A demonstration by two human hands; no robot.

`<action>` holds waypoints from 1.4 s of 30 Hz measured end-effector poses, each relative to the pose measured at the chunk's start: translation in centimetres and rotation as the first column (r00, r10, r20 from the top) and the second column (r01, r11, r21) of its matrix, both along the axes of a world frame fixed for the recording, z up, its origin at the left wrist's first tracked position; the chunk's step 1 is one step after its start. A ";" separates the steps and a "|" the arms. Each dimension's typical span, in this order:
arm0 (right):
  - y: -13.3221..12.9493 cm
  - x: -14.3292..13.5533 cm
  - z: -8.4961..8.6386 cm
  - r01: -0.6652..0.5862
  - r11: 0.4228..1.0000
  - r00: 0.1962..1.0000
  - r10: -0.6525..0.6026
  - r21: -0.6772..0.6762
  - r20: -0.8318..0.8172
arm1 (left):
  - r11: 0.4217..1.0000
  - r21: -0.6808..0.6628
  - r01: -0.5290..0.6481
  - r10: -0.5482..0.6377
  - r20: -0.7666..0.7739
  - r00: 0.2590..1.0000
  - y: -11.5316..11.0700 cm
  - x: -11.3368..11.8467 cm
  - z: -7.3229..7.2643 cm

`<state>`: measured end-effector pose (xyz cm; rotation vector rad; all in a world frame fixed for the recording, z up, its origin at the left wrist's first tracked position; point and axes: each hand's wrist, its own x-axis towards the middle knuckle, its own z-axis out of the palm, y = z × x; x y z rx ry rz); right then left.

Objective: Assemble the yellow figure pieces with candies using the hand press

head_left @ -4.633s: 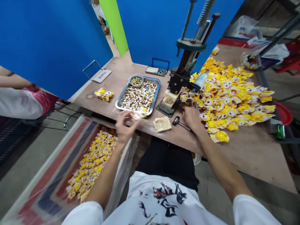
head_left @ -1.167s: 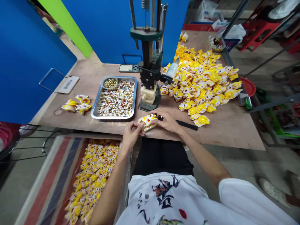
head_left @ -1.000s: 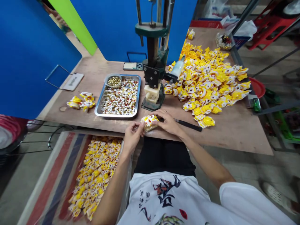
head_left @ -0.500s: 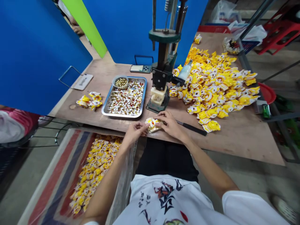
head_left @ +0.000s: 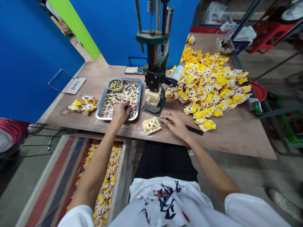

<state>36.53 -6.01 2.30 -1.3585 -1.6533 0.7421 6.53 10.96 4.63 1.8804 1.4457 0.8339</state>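
My left hand (head_left: 121, 112) is down in a metal tray (head_left: 98, 108) of small white, red and yellow parts (head_left: 129, 93). Its fingers are pinched together, and what lies between them is hidden. On the table in front of me, a yellow and white animal-head figure (head_left: 151, 125) with round black eyes sits in a cream block (head_left: 148, 132). Just right of that block, my right hand (head_left: 174, 124) has its fingers closed over the thin metal shaft of a black-handled tool (head_left: 194, 130). The handle sticks out to the right, at table level.
A green hand press (head_left: 153, 75) stands behind the block. Many yellow and white figures (head_left: 208, 85) are heaped at right; several more (head_left: 82, 105) lie at left. A bowl of gold beads (head_left: 115, 85) sits in the tray. Two phones (head_left: 77, 85) lie behind.
My left hand has let go of the figure and moved left into the tray. My right hand has drawn back from the block, leaving the figure there. The view has shifted slightly.
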 end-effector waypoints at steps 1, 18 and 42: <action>0.1 0.0 0.1 0.002 1.000 1.000 -0.002 -0.002 0.000 | 0.999 -0.012 -0.049 0.050 0.067 0.997 -0.6 -0.2 0.4; 7.0 -5.0 0.0 -0.226 0.969 0.974 0.228 -0.100 0.011 | 0.737 -0.646 0.200 0.305 0.581 0.754 -10.4 3.3 0.3; -2.1 3.3 1.1 0.067 0.997 0.864 -0.037 -0.042 0.503 | 0.662 -0.737 0.135 0.383 0.488 0.784 -8.6 3.4 -0.6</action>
